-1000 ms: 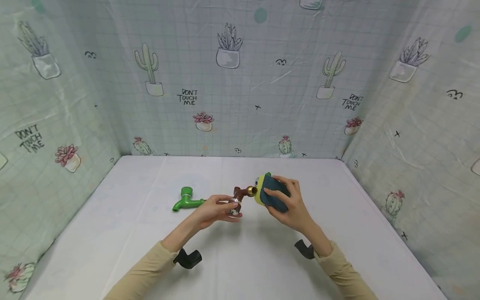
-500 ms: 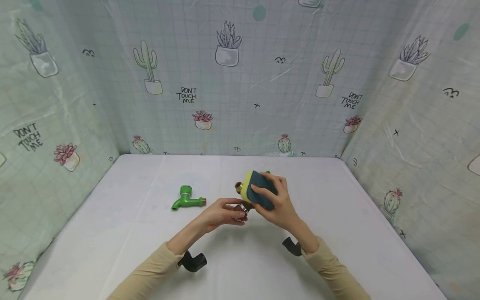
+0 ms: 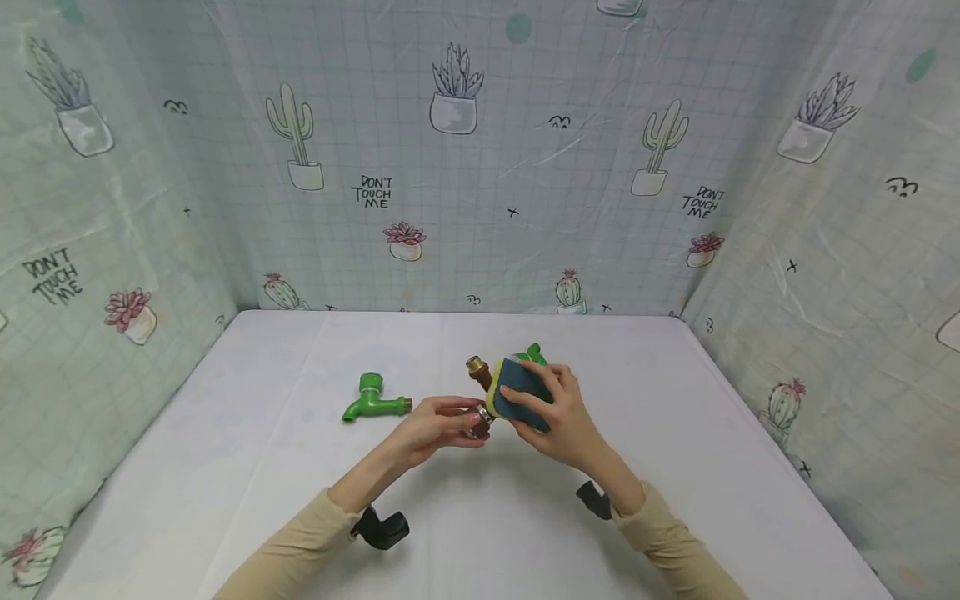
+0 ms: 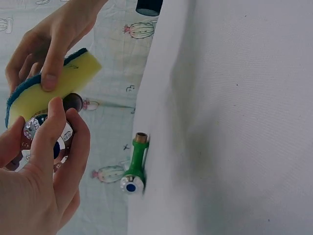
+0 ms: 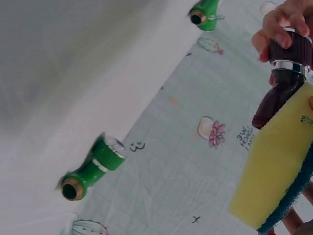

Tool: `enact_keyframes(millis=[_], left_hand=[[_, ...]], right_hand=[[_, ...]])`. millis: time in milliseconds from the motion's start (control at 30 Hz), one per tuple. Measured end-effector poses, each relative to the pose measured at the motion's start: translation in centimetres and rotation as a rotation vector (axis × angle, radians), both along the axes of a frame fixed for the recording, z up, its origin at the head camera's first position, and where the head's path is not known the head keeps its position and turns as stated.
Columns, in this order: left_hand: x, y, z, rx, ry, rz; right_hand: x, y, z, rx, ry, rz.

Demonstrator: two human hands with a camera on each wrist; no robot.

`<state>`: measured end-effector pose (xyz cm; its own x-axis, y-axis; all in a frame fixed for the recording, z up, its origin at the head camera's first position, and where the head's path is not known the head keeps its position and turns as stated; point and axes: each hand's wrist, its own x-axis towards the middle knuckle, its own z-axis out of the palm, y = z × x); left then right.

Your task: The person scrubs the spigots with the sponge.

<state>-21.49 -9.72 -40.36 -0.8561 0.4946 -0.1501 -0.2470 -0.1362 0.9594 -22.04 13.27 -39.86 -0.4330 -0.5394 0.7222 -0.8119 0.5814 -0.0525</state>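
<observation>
My left hand (image 3: pixel 438 429) grips a brown faucet (image 5: pixel 283 88) by its ribbed handle, which has a silver band. The brass threaded end (image 3: pixel 477 365) of the faucet points up and away in the head view. In my right hand (image 3: pixel 558 408) is a yellow sponge (image 4: pixel 63 83) with a dark blue scouring side, pinched between thumb and fingers. Its yellow face lies against the faucet body, hiding part of it in the head view. Both things are held up over the white table.
On the white table (image 3: pixel 285 417), a green faucet (image 3: pixel 373 398) lies left of my hands. Another green faucet (image 3: pixel 534 354) lies behind the sponge, partly hidden. Black curved pieces (image 3: pixel 382 529) show by both forearms. A cactus-print cloth (image 3: pixel 510 167) hangs around the table.
The brown faucet has turned, its brass end swinging from the right to pointing up and away. The sponge has moved left onto the faucet, then slightly down.
</observation>
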Motion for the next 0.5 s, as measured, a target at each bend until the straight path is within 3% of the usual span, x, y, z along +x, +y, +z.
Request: enact_keyframes(millis=[233,500], left_hand=[[0.0,-0.5,-0.8,0.052,-0.138,0.050],[0.1,-0.9,-0.1,0.045,-0.125,0.071]], right_hand=[[0.1,1.2,-1.1,0.125,0.060,0.012],[0.2,1.7,-1.2,0.097,0.105,0.013]])
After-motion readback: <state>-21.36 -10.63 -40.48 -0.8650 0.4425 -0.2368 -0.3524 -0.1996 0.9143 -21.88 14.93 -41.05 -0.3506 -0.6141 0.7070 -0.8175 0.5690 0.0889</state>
